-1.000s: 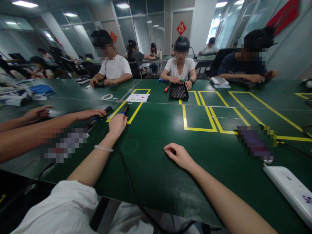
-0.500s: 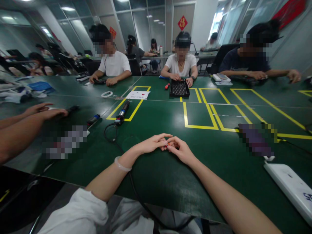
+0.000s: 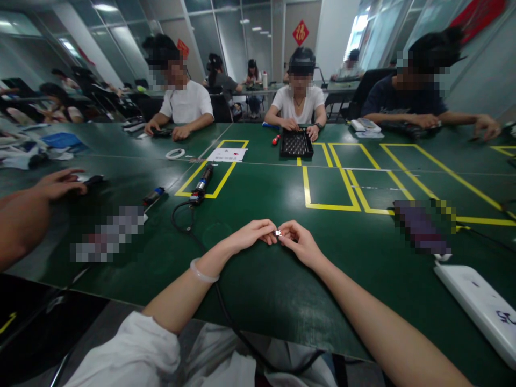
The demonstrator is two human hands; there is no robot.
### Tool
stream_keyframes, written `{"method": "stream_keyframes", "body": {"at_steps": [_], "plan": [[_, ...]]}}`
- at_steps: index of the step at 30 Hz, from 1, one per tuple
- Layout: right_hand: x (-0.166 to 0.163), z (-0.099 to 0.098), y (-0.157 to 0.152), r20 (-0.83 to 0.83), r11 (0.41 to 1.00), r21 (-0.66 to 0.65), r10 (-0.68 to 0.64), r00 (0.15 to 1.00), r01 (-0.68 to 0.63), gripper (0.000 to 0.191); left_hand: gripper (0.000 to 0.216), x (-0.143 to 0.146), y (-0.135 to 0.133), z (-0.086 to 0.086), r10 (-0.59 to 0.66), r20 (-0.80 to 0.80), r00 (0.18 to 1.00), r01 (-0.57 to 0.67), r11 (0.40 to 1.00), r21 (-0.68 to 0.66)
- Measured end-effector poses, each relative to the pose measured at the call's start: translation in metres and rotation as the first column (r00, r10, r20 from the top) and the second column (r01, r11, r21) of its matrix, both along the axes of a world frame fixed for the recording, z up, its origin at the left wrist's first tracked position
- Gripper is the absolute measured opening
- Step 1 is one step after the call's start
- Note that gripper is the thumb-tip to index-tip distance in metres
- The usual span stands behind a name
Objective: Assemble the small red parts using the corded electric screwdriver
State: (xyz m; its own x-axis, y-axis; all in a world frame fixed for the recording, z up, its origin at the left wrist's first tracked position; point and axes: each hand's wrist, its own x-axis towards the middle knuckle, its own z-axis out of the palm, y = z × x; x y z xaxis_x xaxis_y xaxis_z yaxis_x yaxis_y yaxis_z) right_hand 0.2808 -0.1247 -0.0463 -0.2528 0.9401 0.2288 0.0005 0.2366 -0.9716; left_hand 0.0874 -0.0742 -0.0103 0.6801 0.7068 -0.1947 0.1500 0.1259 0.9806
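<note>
Just above the green table (image 3: 250,279), my left hand (image 3: 256,233) and my right hand (image 3: 300,242) meet fingertip to fingertip. Between them is a small white and red piece (image 3: 278,233), too small for me to tell its kind. Fingers of both hands are closed in a pinch at it, and they hide most of its red part. A pale bangle (image 3: 201,272) circles my left wrist. The table beneath my hands lies a little way below them.
A black cable (image 3: 226,312) runs under my left forearm to a dark cylindrical device (image 3: 201,185). A white power strip (image 3: 478,306) and a blurred phone-like thing (image 3: 421,226) lie right. Opposite, a person works over a black tray (image 3: 296,144). Another person's hand (image 3: 66,183) is at left.
My fingertips have drawn slightly apart, and a bright white part of the small piece now shows. The other person's arm at left has shifted further left.
</note>
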Motion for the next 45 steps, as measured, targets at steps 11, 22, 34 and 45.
{"method": "stream_keyframes", "body": {"at_steps": [11,22,34,45], "plan": [[-0.0024,-0.0027,0.0020,0.064,1.000,-0.009,-0.005,0.998,0.006,0.028,0.033,0.0028,-0.0060,-0.0054,0.013,0.010,1.000,-0.014,0.989,0.148],[-0.0016,-0.0002,0.0017,0.095,0.994,0.014,-0.108,0.990,0.108,0.026,0.029,0.0030,-0.0102,-0.0061,0.055,-0.009,0.998,-0.049,0.945,0.324],[-0.0017,0.0015,0.0026,0.133,0.985,0.096,-0.158,0.979,0.146,0.023,0.025,0.0025,-0.0091,-0.0025,0.083,0.001,0.997,-0.078,0.928,0.364],[-0.0014,0.0046,0.0013,0.194,0.982,0.126,-0.160,0.968,0.137,0.015,0.021,0.0027,-0.0072,-0.0083,0.065,-0.011,0.998,-0.057,0.925,0.376]]}}
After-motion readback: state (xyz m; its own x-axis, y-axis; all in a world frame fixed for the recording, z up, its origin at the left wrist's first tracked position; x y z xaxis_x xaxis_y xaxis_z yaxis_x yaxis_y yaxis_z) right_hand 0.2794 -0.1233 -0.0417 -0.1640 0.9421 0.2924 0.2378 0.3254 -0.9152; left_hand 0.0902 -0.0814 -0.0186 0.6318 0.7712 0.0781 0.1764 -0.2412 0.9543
